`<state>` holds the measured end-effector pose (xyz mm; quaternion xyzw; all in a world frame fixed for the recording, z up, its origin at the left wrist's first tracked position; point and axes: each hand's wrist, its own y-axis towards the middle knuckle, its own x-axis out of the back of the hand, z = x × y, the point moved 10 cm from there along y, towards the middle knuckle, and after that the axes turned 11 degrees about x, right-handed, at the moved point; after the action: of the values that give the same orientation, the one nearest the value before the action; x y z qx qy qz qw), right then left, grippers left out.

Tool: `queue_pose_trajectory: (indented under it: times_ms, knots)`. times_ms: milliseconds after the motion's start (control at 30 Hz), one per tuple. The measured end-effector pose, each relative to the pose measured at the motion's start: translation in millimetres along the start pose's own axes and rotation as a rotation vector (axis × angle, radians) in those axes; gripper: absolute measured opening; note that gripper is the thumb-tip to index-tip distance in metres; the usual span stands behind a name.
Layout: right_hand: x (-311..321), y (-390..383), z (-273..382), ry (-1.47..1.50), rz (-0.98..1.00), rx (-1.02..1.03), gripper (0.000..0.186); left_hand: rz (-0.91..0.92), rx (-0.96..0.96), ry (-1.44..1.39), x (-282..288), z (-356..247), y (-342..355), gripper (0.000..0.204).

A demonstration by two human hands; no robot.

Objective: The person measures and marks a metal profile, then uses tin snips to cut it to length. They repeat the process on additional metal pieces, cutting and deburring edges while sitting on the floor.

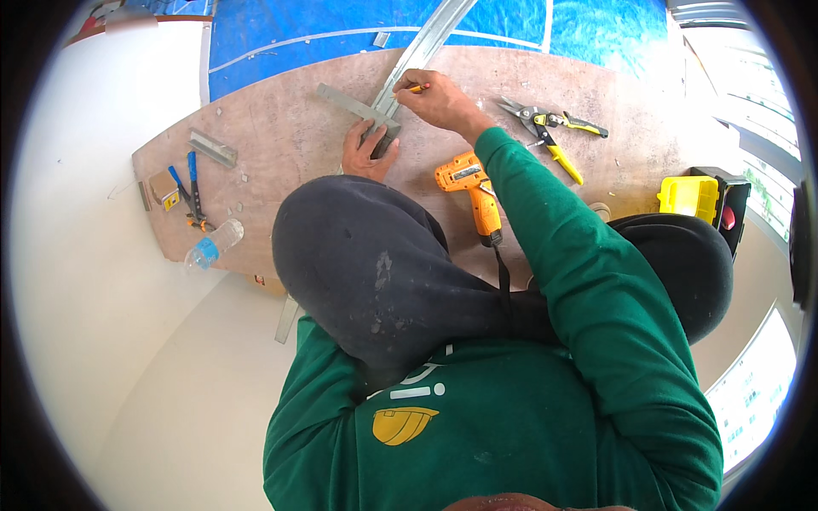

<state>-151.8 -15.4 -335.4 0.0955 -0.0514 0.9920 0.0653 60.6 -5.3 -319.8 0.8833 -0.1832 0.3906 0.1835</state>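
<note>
A long metal channel runs from the far edge toward me across the wooden board. Across its near end lies a metal square, its thicker stock against the channel's side. My left hand is closed around the square's stock and the channel end, thumb on the right and fingers on the left. Just above and to the right, my right hand pinches a yellow-orange pencil over the channel. Its tip is too small to make out. My knee hides what lies under my left wrist.
An orange cordless drill lies right of my knee, with yellow-black tin snips beyond it. At left are a short channel offcut, a blue-handled tool and a plastic bottle. A yellow-black case stands right. Blue sheeting covers the far floor.
</note>
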Motion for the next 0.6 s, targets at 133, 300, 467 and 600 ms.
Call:
queue_pose_trajectory:
  times_ms: [133, 300, 467, 600]
  knots:
    - [-8.6, 2.9, -0.6, 0.012, 0.028, 0.000, 0.031, -0.006, -0.010, 0.015, -0.5, 0.9, 0.2, 0.043]
    - [-28.6, 3.9, 10.7, -0.117, 0.118, 0.096, 0.033, -0.010, -0.016, 0.020, -0.4, 2.3, -0.3, 0.043]
    - [-52.3, 0.9, 14.2, -0.234, 0.192, 0.119, 0.031, 0.013, 0.023, 0.010, -1.7, 6.9, -0.2, 0.044]
    - [-57.4, -1.5, 15.8, -0.298, 0.220, 0.124, 0.030, 0.029, 0.038, -0.009, -4.1, 11.2, -1.3, 0.044]
